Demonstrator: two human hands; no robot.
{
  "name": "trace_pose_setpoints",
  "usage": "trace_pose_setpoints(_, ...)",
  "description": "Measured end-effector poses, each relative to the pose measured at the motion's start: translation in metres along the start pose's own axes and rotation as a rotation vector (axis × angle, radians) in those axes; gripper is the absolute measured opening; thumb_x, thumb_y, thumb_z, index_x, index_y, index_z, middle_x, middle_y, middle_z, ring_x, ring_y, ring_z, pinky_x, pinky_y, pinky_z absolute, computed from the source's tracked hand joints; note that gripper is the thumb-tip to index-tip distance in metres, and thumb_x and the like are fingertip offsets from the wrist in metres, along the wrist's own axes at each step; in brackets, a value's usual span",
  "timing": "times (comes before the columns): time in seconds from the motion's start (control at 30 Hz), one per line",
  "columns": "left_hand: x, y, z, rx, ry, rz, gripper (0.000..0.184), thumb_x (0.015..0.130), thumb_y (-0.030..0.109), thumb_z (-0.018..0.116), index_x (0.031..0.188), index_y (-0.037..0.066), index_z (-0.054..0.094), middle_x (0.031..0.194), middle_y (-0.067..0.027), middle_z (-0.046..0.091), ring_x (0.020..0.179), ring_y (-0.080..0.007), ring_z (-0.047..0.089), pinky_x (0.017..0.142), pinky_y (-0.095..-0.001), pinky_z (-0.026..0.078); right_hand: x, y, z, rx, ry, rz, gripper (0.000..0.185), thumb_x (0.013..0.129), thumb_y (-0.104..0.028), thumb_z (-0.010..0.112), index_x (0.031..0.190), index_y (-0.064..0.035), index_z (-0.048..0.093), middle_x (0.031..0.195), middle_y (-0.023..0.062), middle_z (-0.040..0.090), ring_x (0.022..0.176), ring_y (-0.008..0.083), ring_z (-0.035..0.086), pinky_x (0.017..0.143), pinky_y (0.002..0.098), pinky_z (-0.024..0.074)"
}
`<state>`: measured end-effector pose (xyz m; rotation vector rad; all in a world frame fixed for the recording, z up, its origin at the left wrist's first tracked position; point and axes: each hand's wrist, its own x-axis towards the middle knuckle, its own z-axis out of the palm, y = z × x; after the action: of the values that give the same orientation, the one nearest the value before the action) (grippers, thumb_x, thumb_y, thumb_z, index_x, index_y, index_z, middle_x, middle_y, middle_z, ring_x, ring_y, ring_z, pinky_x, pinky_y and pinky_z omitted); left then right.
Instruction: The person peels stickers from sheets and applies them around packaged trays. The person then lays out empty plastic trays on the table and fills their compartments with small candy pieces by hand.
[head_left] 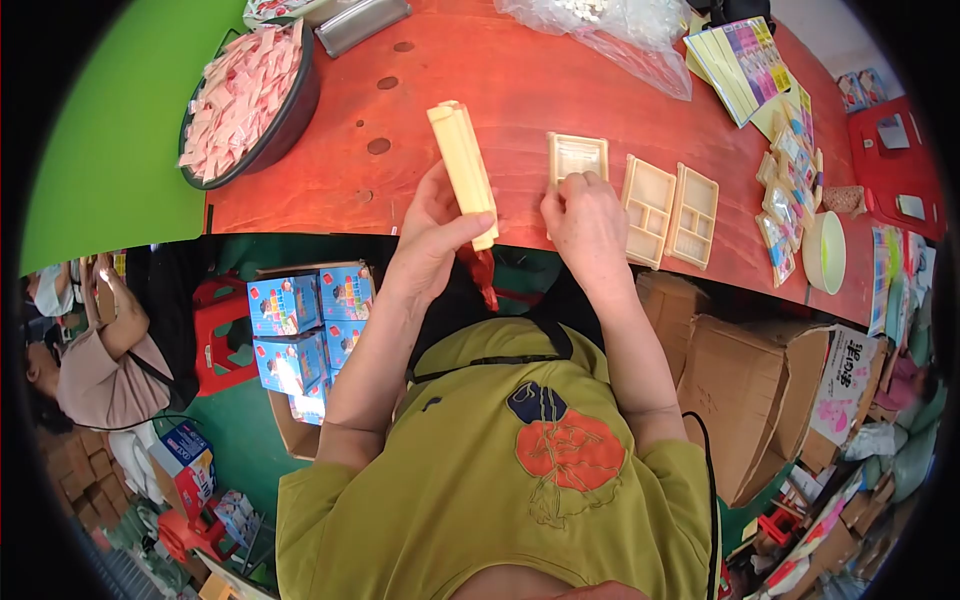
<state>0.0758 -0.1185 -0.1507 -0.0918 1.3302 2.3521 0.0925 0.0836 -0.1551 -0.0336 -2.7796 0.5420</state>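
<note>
My left hand [437,232] is closed round a stack of cream plastic compartment trays [460,165], held up on edge above the table's front edge. With fingers curled and bunched, my right hand [588,222] is at the near end of a single compartment tray [580,148] lying on the red table. The fingers cover that tray's near part. Two more compartment trays, a nearer one [647,215] and one beside it [697,200], lie side by side to the right of my right hand. Their compartments face up.
A dark basin [300,130] full of pink-wrapped pieces stands at the left. To the right lie printed sheets [738,68], bagged packs [785,200] and a pale green bowl [824,252]. Blue boxes [285,305] and an open carton [750,390] sit below. Another person [105,370] is at far left.
</note>
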Motion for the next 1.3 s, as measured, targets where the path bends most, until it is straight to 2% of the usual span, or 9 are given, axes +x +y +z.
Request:
trace_pose_setpoints(0.1,-0.003,-0.003,-0.002,0.003,0.013,-0.014,0.087,0.078,0.001,0.08,0.151,0.004,0.032,0.14,-0.0122,0.051,0.127,-0.0224,0.053,0.107,-0.0388,0.045,0.001,-0.006,-0.005,-0.034,-0.018,0.035,0.022,0.088,-0.018,0.073,0.084,0.0018,0.063,0.08,0.0173,0.064,0.078,0.0335,0.066,0.066,0.0451,0.0523)
trace_pose_setpoints(0.17,-0.004,-0.002,0.0,-0.04,-0.043,-0.031,0.09,0.077,0.001,0.081,0.152,0.004,0.03,0.143,-0.0128,0.047,0.131,-0.0231,0.05,0.11,-0.039,0.043,0.003,-0.013,-0.016,0.252,0.046,0.032,0.022,0.092,-0.019,0.072,0.091,0.002,0.065,0.083,0.0169,0.064,0.077,0.0303,0.066,0.065,0.042,0.0517)
trace_pose_setpoints(0.2,-0.003,-0.001,0.0,-0.038,-0.083,-0.051,0.094,0.076,0.001,0.082,0.153,0.004,0.028,0.145,-0.0135,0.045,0.132,-0.0249,0.05,0.11,-0.0395,0.043,0.004,-0.024,-0.029,0.523,-0.078,0.043,0.019,0.095,-0.017,0.07,0.095,0.0017,0.067,0.084,0.0109,0.064,0.075,0.0191,0.063,0.065,0.0338,0.0498)
trace_pose_setpoints(0.33,-0.002,-0.003,0.002,-0.023,-0.106,-0.061,0.098,0.073,0.001,0.085,0.153,0.004,0.028,0.147,-0.0147,0.044,0.136,-0.0269,0.047,0.112,-0.0414,0.042,0.0,-0.04,-0.023,1.046,-0.349,0.144,0.012,0.096,-0.011,0.07,0.093,0.0013,0.068,0.087,0.0009,0.061,0.076,0.0063,0.055,0.066,0.0226,0.044)
trace_pose_setpoints(0.67,-0.009,0.016,-0.031,-0.064,0.065,0.019,0.084,0.076,-0.003,0.079,0.149,0.003,0.037,0.137,-0.0114,0.054,0.124,-0.0231,0.057,0.104,-0.0388,0.05,0.012,-0.057,-0.01,0.789,-0.09,0.166,0.017,0.094,-0.008,0.068,0.082,0.0023,0.062,0.076,0.0054,0.062,0.068,0.0125,0.058,0.062,0.0279,0.0464)
trace_pose_setpoints(0.93,-0.013,0.019,-0.046,-0.099,0.054,0.0,0.089,0.076,0.0,0.082,0.15,0.003,0.033,0.141,-0.0126,0.051,0.128,-0.0228,0.053,0.108,-0.0384,0.045,0.018,-0.044,0.023,0.108,-0.101,-0.051,0.021,0.089,-0.015,0.073,0.084,0.0029,0.064,0.073,0.0158,0.064,0.062,0.0241,0.065,0.058,0.0344,0.05)
trace_pose_setpoints(1.03,-0.013,0.021,-0.045,-0.113,0.037,-0.017,0.09,0.075,0.0,0.082,0.15,0.002,0.033,0.143,-0.0131,0.048,0.132,-0.024,0.05,0.11,-0.0391,0.042,0.023,-0.064,0.0,0.425,-0.172,0.12,0.02,0.091,-0.015,0.074,0.087,0.0028,0.065,0.069,0.012,0.063,0.061,0.0199,0.063,0.058,0.0329,0.0489)
trace_pose_setpoints(1.17,-0.014,0.023,-0.043,-0.099,-0.027,-0.033,0.095,0.073,-0.001,0.084,0.152,0.003,0.031,0.145,-0.014,0.047,0.135,-0.0259,0.047,0.113,-0.0406,0.039,0.026,-0.084,-0.002,0.945,-0.421,0.048,0.013,0.094,-0.011,0.071,0.093,0.0017,0.068,0.084,0.0027,0.063,0.072,0.0081,0.057,0.063,0.0258,0.0457)
trace_pose_setpoints(1.3,-0.016,0.028,-0.049,-0.136,0.01,-0.03,0.097,0.072,-0.001,0.085,0.152,0.004,0.031,0.145,-0.0142,0.047,0.136,-0.0267,0.047,0.114,-0.0423,0.038,0.025,-0.096,0.005,1.014,-0.394,0.067,0.01,0.095,-0.007,0.069,0.091,0.0021,0.067,0.085,0.0018,0.06,0.073,0.0076,0.054,0.064,0.0234,0.0432)
